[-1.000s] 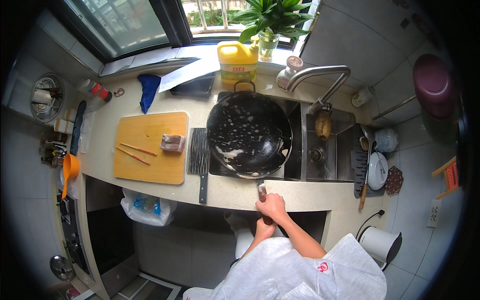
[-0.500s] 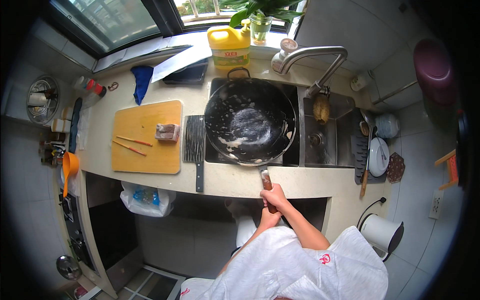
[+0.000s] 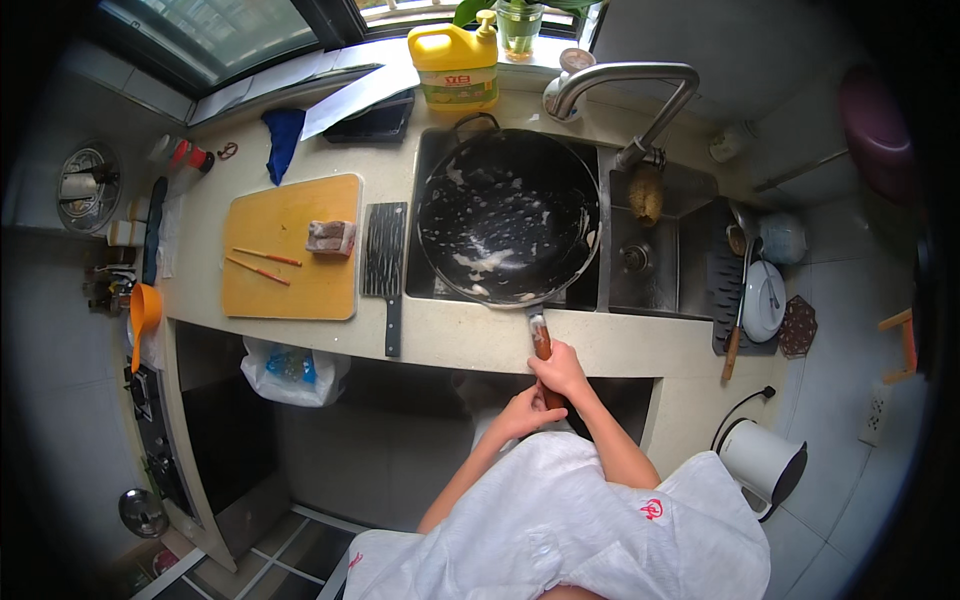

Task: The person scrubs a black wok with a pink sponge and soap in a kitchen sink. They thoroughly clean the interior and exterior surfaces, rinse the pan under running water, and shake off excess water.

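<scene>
A large black wok [image 3: 505,225] with pale foamy streaks inside sits over the dark left basin of the sink. Its brown wooden handle [image 3: 542,346] points toward me past the counter edge. My right hand [image 3: 561,370] is closed around this handle. Just below it, my left hand [image 3: 525,411] rests at the handle's end, fingers against it and thumb stretched across. To the left of the wok lies a black-handled cleaver [image 3: 385,262], beside a wooden cutting board [image 3: 290,290]. On the board are a block of meat [image 3: 331,238] and a pair of chopsticks [image 3: 262,264].
A steel faucet [image 3: 625,75] arches over the right basin [image 3: 650,285], where a brown scrubber [image 3: 646,197] hangs. A yellow jug [image 3: 455,75] stands behind the wok. At right are a white plate [image 3: 764,300] and a kettle [image 3: 757,462]; a plastic bag [image 3: 290,375] hangs below the counter.
The wok has shifted slightly within the view. My left hand has loosened and turned at the handle's end, its thumb now stretched out; my right hand keeps its grip.
</scene>
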`<state>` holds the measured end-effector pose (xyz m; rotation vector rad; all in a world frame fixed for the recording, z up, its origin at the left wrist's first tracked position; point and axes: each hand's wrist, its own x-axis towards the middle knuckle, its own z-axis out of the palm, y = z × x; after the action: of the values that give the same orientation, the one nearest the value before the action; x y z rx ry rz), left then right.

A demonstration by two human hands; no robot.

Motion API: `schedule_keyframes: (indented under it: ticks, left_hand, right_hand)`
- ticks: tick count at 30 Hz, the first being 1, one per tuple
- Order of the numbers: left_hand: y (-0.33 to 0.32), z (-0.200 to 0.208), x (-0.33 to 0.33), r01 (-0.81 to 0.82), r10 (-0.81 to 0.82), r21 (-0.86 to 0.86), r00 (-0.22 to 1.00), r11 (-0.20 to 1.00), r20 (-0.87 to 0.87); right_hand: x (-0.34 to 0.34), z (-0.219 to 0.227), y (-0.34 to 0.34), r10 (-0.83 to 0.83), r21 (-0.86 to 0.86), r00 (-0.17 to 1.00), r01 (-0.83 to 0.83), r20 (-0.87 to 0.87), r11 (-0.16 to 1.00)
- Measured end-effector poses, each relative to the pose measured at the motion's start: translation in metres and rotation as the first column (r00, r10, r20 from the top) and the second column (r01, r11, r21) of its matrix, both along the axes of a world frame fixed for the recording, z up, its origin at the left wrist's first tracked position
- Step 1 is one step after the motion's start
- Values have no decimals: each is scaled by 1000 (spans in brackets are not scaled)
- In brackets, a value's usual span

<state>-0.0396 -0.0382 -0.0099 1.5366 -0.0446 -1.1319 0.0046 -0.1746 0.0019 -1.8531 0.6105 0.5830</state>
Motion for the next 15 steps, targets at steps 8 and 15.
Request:
schedule_keyframes:
  ticks: [8,15]
  left_hand:
    - [32,20,41,-138,140,148,990,979,-4]
    - [23,17,63,-338,338,11,941,941,6]
  right_hand:
    - [-1,-24,-5,104,-218,994,-95,33,971]
    - [17,21,-11,371,-470,928,-342,-33,814]
